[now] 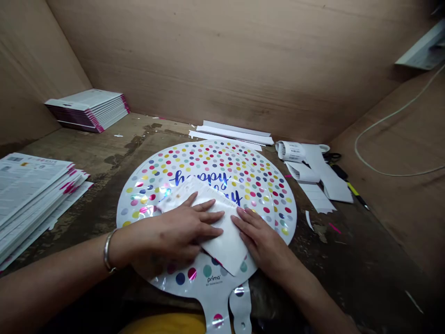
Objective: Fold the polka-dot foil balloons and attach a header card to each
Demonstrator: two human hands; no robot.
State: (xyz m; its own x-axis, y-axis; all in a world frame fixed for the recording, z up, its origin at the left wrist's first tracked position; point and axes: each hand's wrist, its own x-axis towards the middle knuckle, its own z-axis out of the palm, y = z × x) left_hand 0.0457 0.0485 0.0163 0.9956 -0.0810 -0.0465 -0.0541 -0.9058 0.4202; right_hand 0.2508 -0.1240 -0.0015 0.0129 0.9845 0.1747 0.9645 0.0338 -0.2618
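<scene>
Flat foil balloons (180,278) with coloured dots, blue script lettering and a "prima" mark lie stacked on the table, their tails toward me. A white folded paper sleeve (225,241) rests at a slant on the top balloon. My left hand (191,222) lies across the sleeve with its fingers spread, pressing on it. At the sleeve's right edge my right hand (259,236) is laid flat, fingertips touching the paper and palm over the balloon. Neither hand grips anything. Part of the sleeve is hidden under my left hand.
Stacks of printed cards stand at the near left (34,185) and back left (88,109). White paper strips (232,134) lie behind the balloons. To the right are a label roll (292,150), black scissors (333,157) and a yellow-black cutter or pen (352,190). Wooden walls enclose the table.
</scene>
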